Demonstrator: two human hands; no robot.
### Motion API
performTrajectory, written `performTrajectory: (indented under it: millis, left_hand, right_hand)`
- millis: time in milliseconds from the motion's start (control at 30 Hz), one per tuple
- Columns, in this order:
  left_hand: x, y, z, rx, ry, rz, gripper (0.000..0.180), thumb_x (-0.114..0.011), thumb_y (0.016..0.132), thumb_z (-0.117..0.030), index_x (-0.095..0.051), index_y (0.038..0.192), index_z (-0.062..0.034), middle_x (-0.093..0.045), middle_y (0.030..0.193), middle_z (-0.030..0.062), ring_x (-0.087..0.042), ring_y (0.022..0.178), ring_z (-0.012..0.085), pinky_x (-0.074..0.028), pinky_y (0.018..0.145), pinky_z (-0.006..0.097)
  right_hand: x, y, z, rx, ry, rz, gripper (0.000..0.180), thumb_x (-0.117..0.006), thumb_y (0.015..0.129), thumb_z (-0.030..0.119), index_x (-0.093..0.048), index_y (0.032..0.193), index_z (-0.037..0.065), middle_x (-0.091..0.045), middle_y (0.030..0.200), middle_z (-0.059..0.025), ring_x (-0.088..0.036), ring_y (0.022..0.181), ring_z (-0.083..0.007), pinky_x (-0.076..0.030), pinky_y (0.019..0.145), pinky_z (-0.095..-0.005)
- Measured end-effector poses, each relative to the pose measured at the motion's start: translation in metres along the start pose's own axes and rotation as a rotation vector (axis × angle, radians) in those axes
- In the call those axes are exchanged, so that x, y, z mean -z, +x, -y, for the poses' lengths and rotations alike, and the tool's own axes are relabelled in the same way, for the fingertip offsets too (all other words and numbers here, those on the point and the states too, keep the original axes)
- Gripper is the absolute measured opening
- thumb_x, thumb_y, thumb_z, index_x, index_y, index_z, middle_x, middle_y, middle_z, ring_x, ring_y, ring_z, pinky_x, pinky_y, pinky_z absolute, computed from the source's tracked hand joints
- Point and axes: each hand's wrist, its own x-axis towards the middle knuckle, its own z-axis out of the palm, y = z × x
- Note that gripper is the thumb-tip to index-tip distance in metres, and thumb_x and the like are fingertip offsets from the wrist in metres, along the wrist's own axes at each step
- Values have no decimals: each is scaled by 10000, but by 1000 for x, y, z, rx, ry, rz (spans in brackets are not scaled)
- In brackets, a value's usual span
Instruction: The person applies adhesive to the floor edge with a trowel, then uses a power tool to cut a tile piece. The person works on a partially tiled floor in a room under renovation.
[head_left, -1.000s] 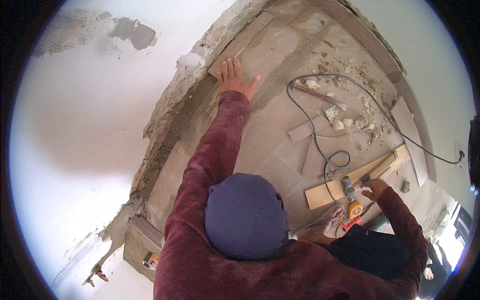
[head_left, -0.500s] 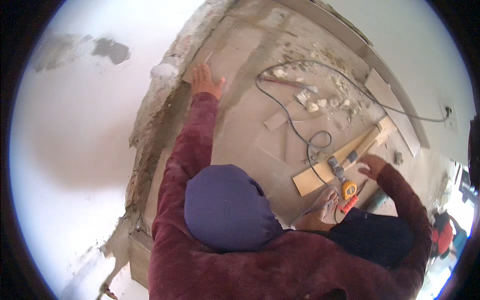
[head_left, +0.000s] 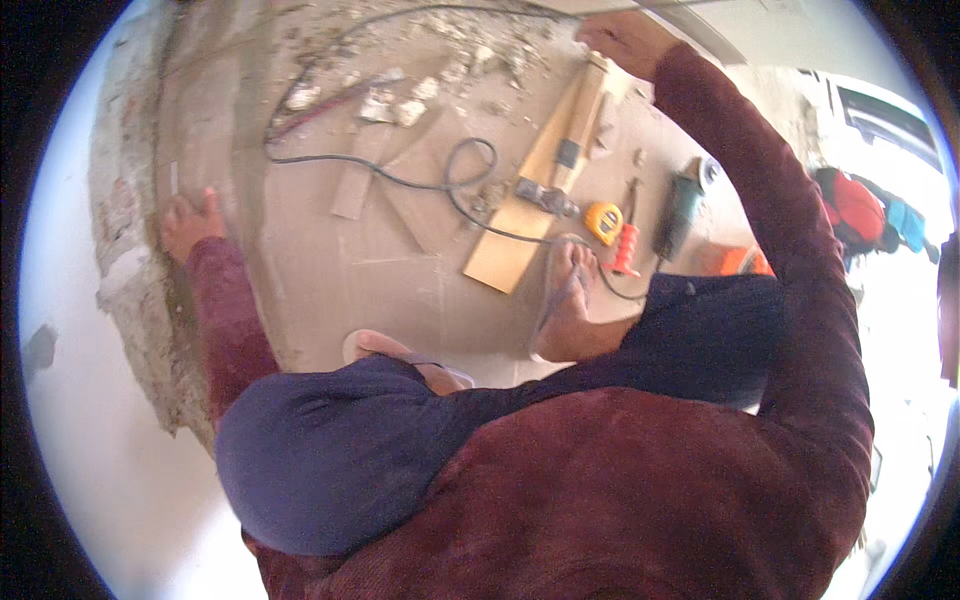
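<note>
My left hand [head_left: 192,228] lies flat with spread fingers on the floor tile [head_left: 205,140] beside the broken wall edge. It holds nothing that I can see. At the upper right, my right hand [head_left: 628,42] is bent above the far end of a wooden-handled hammer [head_left: 580,120]. Blur and the angle hide whether its fingers touch or grip the handle. The hammer lies on a pale yellow board [head_left: 500,250], its metal head toward me. A yellow tape measure [head_left: 604,222] and a chisel with a red-orange grip [head_left: 625,248] lie close to the hammer head.
A dark cable [head_left: 350,157] loops across the floor. Rubble [head_left: 410,100] and cut tile pieces [head_left: 350,185] lie farther off. To the right are a green angle grinder [head_left: 685,205] and an orange object [head_left: 735,260]. My foot [head_left: 570,300] is near the board.
The view has swung to the right. My right hand has moved from beside the hammer head to the far end of its handle. My left hand stays flat on the tile.
</note>
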Motion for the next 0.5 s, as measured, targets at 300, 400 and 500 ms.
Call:
performTrajectory:
  millis: [300, 400, 500]
  left_hand:
    - [18, -17, 0, 153, -82, 63, 837, -383, 862, -727, -373, 1471, -152, -362, 1506, 148, -344, 1383, 344, -243, 1125, 532]
    - [37, -28, -13, 174, -206, -43, 839, -418, 872, -693, -315, 1495, -140, -257, 1558, 139, -187, 1449, 348, -166, 1160, 536]
    - [41, -29, -2, 140, -386, -37, 853, -453, 877, -659, -286, 1499, -100, -214, 1576, 134, -147, 1467, 317, -143, 1175, 508]
  right_hand:
    - [-112, -89, 77, -59, -159, 372, 877, -728, 749, 459, -337, 1455, 114, -299, 1504, -217, -448, 1284, -400, -406, 1048, -493]
    - [-119, -91, 150, -306, -50, 500, 984, -793, 637, 539, -370, 1425, 129, -330, 1464, -211, -536, 1142, -456, -468, 939, -541]
    - [-145, -88, 173, -324, -4, 260, 887, -807, 634, 495, -440, 1342, 108, -361, 1424, -213, -544, 1119, -461, -479, 915, -524]
